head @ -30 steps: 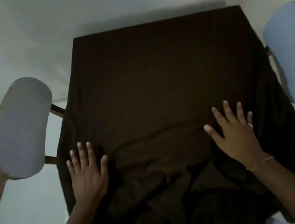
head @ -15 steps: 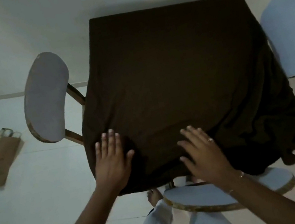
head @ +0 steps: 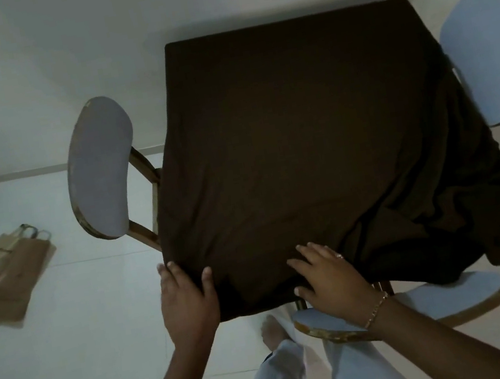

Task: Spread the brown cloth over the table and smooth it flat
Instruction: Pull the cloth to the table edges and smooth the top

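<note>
The brown cloth (head: 299,134) covers the whole square table top and lies mostly flat. Its right side hangs off in a bunched, wrinkled heap (head: 484,216) beside the near right corner. My left hand (head: 187,295) rests flat at the near left corner of the table, thumb on top of the cloth and fingers along the left edge. My right hand (head: 325,272) lies on the near edge of the cloth with fingers spread on top and the thumb curled under the hem; it wears a ring and a bracelet.
Three blue-grey chairs surround the table: one at the left (head: 100,174), one at the far right (head: 491,56), one just below the near edge (head: 403,306). Paper bags (head: 2,277) lie on the white floor at the left. My legs and one foot (head: 272,331) stand beside the near chair.
Both hands slid back toward me to the near edge of the table. The bunched folds at the near side are gone; surplus cloth now hangs at the right.
</note>
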A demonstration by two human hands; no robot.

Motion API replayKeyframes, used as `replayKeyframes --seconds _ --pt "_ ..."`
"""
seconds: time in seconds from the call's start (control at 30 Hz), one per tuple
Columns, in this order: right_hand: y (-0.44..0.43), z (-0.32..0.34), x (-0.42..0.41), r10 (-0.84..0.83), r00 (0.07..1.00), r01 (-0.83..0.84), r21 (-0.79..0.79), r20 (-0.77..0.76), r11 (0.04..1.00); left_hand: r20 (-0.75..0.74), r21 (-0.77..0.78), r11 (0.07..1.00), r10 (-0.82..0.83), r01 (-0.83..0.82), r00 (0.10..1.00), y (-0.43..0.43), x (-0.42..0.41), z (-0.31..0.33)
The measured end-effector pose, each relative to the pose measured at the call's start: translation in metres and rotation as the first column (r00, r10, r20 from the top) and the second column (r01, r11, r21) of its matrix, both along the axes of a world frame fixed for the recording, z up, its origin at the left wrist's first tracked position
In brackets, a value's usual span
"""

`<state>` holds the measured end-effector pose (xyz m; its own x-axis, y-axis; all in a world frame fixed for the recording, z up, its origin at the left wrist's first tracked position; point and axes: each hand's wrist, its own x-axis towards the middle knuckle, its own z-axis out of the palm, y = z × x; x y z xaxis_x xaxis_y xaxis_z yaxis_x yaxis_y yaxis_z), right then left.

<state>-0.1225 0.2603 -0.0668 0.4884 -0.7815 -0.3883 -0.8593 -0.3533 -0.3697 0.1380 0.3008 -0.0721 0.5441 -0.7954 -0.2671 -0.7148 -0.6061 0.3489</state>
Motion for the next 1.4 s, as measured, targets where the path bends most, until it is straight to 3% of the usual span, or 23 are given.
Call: replayKeyframes --seconds 0.07,0.13,0.3,0.4,0.53,0.7,0.87,1.0,1.1,1.23,1.33,1.4 --pt "0.006 -0.005 0.007 -0.003 1.0 0.003 0.014 -0.016 1.0 -0.124 -0.012 0.971 0.235 -0.238 0.964 0.003 0.006 -0.002" --pt "0.01 -0.006 0.012 -0.016 1.0 0.016 0.015 -0.008 1.0 -0.141 -0.093 0.962 0.244 -0.258 0.96 0.007 0.01 0.001" --pt "0.006 0.003 0.019 -0.123 0.984 0.125 -0.013 0.132 0.992 0.045 -0.272 0.962 -0.012 0.024 0.999 -0.012 -0.027 0.027" --pt "-0.005 0.012 0.021 -0.212 0.948 0.231 -0.054 0.237 0.972 -0.006 -0.296 0.94 -0.182 0.172 0.983 -0.031 -0.067 0.032" --pt "-0.023 0.015 0.023 -0.305 0.894 0.342 -0.06 0.327 0.938 -0.075 -0.178 0.925 -0.353 0.336 0.933 -0.039 -0.101 0.018" --pt "-0.03 0.008 0.034 -0.305 0.902 0.333 -0.042 0.305 0.942 -0.141 -0.187 0.971 -0.178 0.151 0.974 -0.037 -0.094 0.011" --pt "-0.02 -0.005 0.05 -0.246 0.952 0.242 0.04 0.181 0.969 -0.179 -0.009 0.996 0.089 -0.092 0.98 -0.04 -0.067 0.005" --pt "-0.015 -0.01 0.05 -0.219 0.965 0.219 0.018 0.142 0.976 -0.221 -0.092 0.99 0.084 -0.106 0.972 -0.035 -0.054 0.006" --pt "-0.016 -0.012 0.042 -0.215 0.963 0.212 0.036 0.164 0.977 -0.124 -0.177 0.978 0.09 -0.111 0.988 -0.019 -0.031 0.019" --pt "-0.017 -0.014 0.04 -0.204 0.958 0.218 -0.045 0.203 0.975 0.221 -0.339 0.937 0.166 -0.084 0.961 0.008 0.006 0.028" --pt "-0.012 -0.018 0.058 -0.123 0.982 0.146 -0.158 0.144 0.977 0.222 -0.325 0.935 -0.069 0.141 0.973 0.007 -0.01 0.019" --pt "-0.006 -0.02 0.077 -0.02 1.0 0.021 -0.12 0.011 0.993 0.123 -0.149 0.942 -0.286 0.302 0.95 0.002 -0.028 0.005"
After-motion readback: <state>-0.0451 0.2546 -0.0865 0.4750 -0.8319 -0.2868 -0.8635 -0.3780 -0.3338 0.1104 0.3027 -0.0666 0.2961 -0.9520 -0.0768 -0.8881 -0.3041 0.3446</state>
